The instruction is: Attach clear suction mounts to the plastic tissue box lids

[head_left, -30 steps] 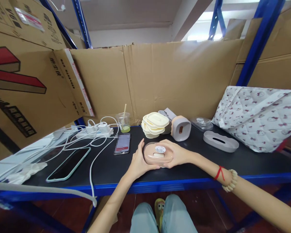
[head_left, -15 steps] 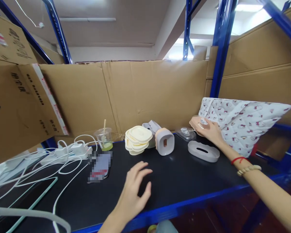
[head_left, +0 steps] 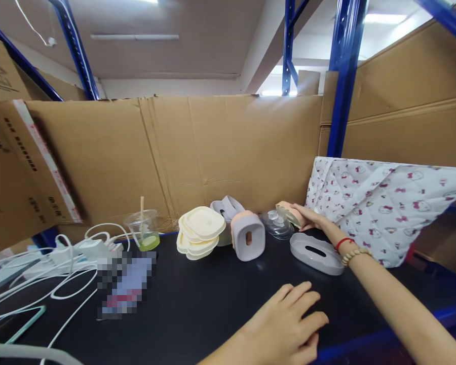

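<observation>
My right hand (head_left: 307, 217) is at the back right, its fingers on a peach-coloured piece (head_left: 290, 213) that is tilted up on its side. Clear plastic lids (head_left: 277, 225) lie just left of that piece. In front of my right hand a grey oval cover with a slot (head_left: 304, 259) rests on the black table. My left hand (head_left: 289, 322) hovers over the near part of the table, fingers apart, holding nothing. A grey and peach box with a slot (head_left: 250, 237) stands mid-table, beside a stack of cream lids (head_left: 199, 230) and a further grey piece (head_left: 228, 207).
At the left are a plastic cup with green liquid (head_left: 148, 235), a blurred-out phone (head_left: 127, 284) and white cables with chargers (head_left: 93, 248). A patterned quilted cloth (head_left: 387, 208) leans at the right. Cardboard (head_left: 231, 147) walls the back; a blue post (head_left: 342, 101) rises behind.
My left hand has moved right across the table. My right hand has turned the peach piece onto its side, nearer the clear lids. The view has shifted right.
</observation>
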The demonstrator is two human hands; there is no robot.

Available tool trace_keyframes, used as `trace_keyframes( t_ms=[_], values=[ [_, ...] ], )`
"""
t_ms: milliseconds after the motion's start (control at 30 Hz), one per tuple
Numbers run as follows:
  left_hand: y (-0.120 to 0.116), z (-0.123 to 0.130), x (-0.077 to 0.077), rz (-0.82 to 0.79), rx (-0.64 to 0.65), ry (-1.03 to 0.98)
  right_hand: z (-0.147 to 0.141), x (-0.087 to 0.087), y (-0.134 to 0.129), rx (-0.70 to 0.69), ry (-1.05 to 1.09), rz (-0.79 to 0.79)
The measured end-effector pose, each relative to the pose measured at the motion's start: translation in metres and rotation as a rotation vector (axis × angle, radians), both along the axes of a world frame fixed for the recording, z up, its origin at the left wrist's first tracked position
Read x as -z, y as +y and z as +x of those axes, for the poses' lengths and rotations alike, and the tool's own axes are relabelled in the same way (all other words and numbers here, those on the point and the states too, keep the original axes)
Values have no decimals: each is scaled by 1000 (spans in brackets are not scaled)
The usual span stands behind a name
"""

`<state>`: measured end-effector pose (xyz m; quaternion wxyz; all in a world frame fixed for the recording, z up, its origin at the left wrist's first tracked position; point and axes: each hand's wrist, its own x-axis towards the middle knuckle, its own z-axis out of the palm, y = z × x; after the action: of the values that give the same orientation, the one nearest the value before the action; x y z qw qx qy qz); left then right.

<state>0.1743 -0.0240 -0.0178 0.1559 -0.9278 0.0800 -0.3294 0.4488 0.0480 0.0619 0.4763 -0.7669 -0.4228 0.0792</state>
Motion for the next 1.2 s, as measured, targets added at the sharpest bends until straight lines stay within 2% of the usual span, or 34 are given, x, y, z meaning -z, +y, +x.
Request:
trace_keyframes(
  t_ms=[133, 267, 333, 433, 533, 633, 733, 833, 900, 1067, 1133, 1200],
  values=[
    [2, -4, 2, -50, -9, -75, 2, 8, 1, 103, -68, -101],
    [0, -4, 0, -63, -57, -219, 1, 14, 2, 167, -283, -277],
    [4, -4, -6, -139, -172, -347, -2, 13, 0, 162, -343, -301],
    [23, -8, -23, -321, -483, -523, -14, 2, -8, 148, -432, -217],
    [47, -15, -43, -484, -741, -511, -39, -12, -21, -33, -539, -50],
    [59, -17, -57, -647, -843, -427, -72, -17, -30, -368, -420, -20],
    [58, -16, -61, -810, -800, -368, -102, -10, -34, -629, -315, 17],
    [49, -18, -56, -1003, -604, -411, -122, -1, -38, -651, -385, 143],
    [42, -23, -50, -1180, -462, -468, -129, 1, -41, -623, -424, 152],
    [22, -40, -39, -1745, -205, -594, -143, 2, -51, -637, -250, 11],
    [16, -45, -35, -1910, -162, -631, -149, 8, -58, -701, -206, -53],
    [12, -51, -30, -1985, -185, -627, -153, 17, -66, -784, -301, -125]
  ],
)
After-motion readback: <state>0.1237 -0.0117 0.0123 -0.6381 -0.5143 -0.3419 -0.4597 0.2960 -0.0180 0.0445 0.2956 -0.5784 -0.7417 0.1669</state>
